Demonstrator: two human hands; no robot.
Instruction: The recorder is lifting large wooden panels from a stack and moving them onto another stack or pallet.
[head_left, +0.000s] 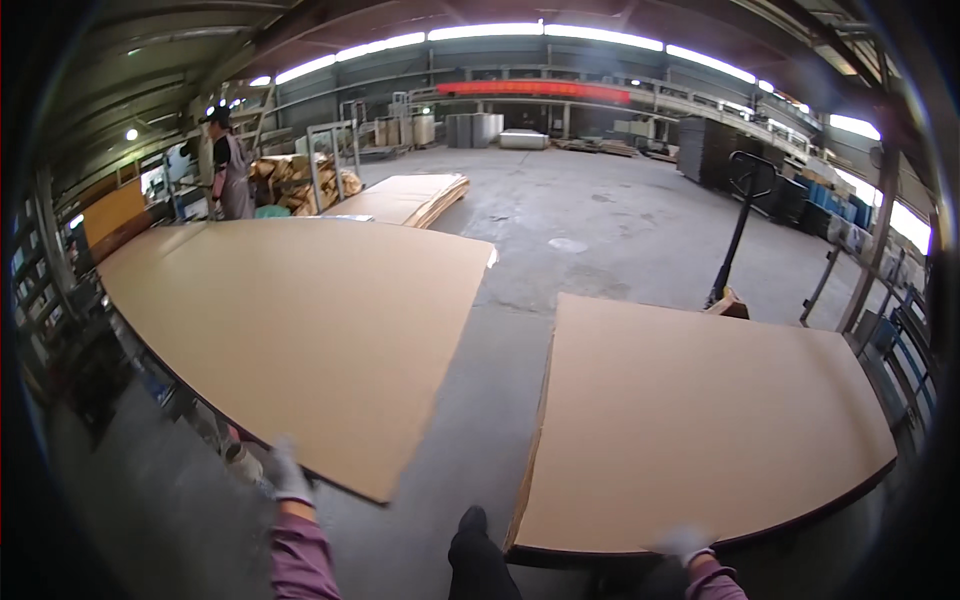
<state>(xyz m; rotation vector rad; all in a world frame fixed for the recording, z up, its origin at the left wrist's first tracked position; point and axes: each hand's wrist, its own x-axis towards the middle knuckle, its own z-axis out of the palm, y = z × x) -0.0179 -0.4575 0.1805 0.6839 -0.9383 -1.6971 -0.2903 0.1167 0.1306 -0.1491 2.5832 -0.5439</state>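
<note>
A large brown cardboard sheet spreads out on the left, its near corner over the floor. My left hand, in a pale glove, is closed at its near edge; the fingers are slightly blurred. To the right lies a stack of similar cardboard sheets, its layered side showing along the left. My right hand, also gloved, is at the near edge of this stack, over the top sheet's border. Motion smears its fingers, so its grip cannot be made out.
My leg and shoe are between the sheets. A pallet jack handle rises behind the right stack. Another person stands at the far left, near crumpled brown scrap. More flat cardboard lies beyond the left sheet. Metal rails line the right.
</note>
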